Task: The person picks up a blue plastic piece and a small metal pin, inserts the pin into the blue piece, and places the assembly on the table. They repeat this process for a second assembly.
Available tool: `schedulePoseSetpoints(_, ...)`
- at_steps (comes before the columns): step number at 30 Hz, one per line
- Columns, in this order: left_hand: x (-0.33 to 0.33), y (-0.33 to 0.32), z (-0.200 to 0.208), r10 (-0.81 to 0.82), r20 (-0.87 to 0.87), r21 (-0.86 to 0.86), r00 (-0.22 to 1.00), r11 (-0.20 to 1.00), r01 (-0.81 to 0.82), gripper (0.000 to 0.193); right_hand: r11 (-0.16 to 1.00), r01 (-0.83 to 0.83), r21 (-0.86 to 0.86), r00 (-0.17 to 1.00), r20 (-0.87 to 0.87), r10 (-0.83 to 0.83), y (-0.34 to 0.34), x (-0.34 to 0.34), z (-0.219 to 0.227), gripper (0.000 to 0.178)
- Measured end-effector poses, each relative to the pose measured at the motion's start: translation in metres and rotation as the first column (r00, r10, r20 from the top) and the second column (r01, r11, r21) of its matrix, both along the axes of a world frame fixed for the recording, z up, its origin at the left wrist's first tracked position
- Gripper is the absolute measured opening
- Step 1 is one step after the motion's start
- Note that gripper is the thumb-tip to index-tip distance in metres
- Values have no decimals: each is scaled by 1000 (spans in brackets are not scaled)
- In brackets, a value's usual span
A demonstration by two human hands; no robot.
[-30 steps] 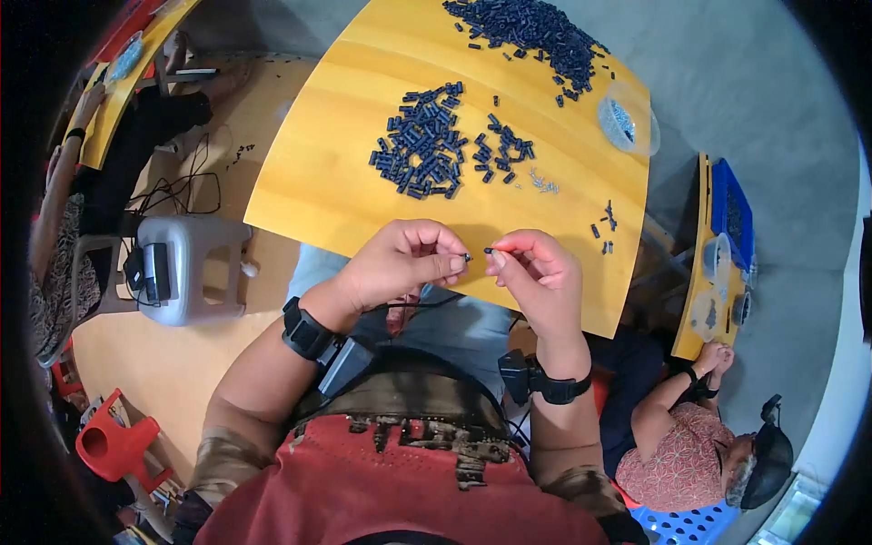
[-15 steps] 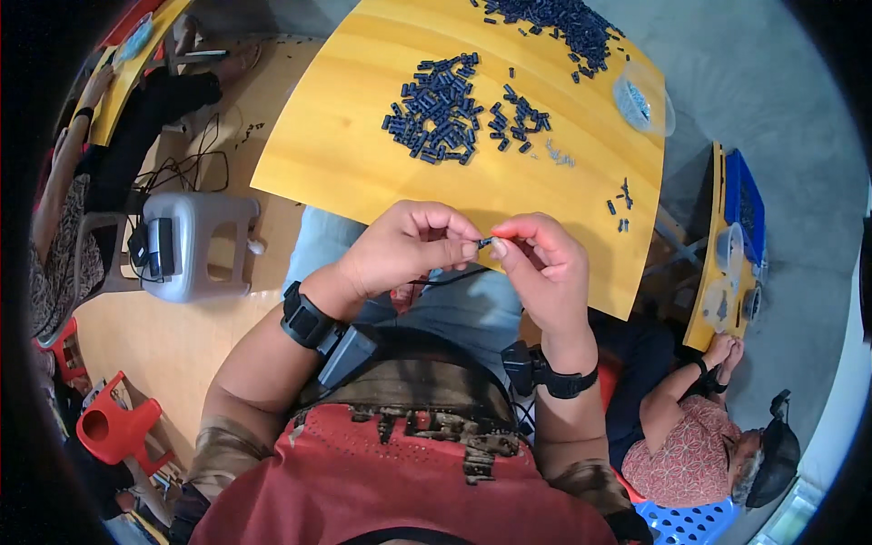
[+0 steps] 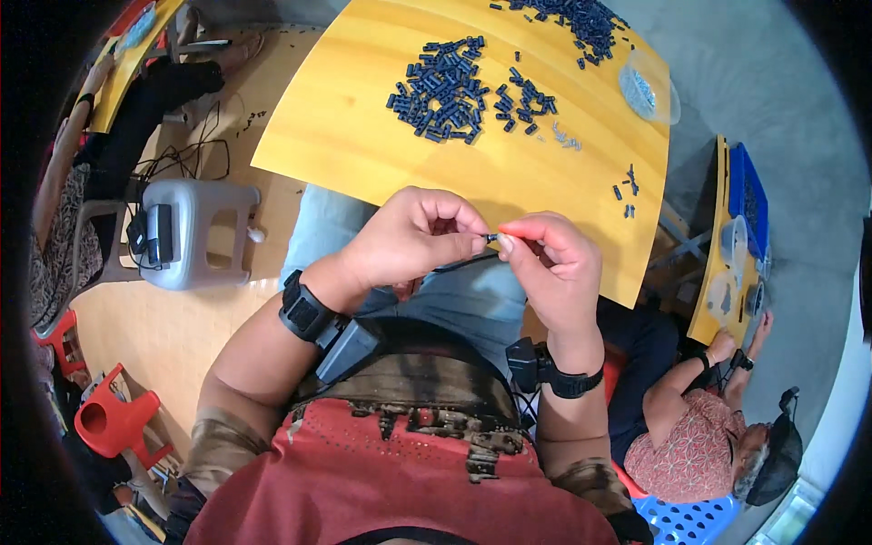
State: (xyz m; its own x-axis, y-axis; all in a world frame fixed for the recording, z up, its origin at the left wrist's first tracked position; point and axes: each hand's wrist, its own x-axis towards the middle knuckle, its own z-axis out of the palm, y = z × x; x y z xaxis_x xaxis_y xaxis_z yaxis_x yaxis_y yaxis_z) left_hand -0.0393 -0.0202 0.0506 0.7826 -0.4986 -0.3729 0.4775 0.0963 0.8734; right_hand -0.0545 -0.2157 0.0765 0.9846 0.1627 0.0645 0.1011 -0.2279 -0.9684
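Note:
My left hand (image 3: 409,236) and my right hand (image 3: 559,263) meet fingertip to fingertip just off the near edge of the yellow table (image 3: 363,154). Between them is a small black cylindrical part (image 3: 492,238), pinched by thumb and finger from both sides; most of it is hidden. On the tabletop beyond lies a big heap of short black parts (image 3: 440,95). A smaller cluster of the same black parts (image 3: 525,104) lies to its right, beside some tiny silvery pieces (image 3: 568,141). Several black pieces (image 3: 629,191) are scattered toward the right edge.
Another dark pile (image 3: 581,23) is at the table's far side, near a clear tub of small bluish pieces (image 3: 639,91). At right, a co-worker (image 3: 686,445) sits by a narrow table with a blue tray (image 3: 747,204). A grey stool (image 3: 195,234) stands left, a red stool (image 3: 116,413) lower left.
My view has tilted slightly, so the table sits higher in the picture. Both hands keep their pinch on the small black part. The co-worker's hands at right have moved apart.

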Motion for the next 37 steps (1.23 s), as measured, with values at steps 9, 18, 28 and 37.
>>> schedulePoseSetpoints(9, -12, 2, 4, 106, 101, 26, 989, 994, -109, 8, 999, 46, -4, 997, -60, -46, 13, -6, 4, 7)
schedulePoseSetpoints(18, -19, 6, 6, 135, 93, 43, 986, 989, -140, 8, 999, 34, 18, 988, -148, -31, 23, -6, 12, 6)
schedulePoseSetpoints(28, -20, 2, 4, 175, 207, 80, 963, 977, -195, 6, 996, 46, 82, 985, -170, -32, 23, -6, 8, 7)
schedulePoseSetpoints(37, -21, 3, 3, 229, 207, 0, 951, 972, -234, 5, 996, 23, 83, 980, -199, -6, 25, -2, 8, 7)
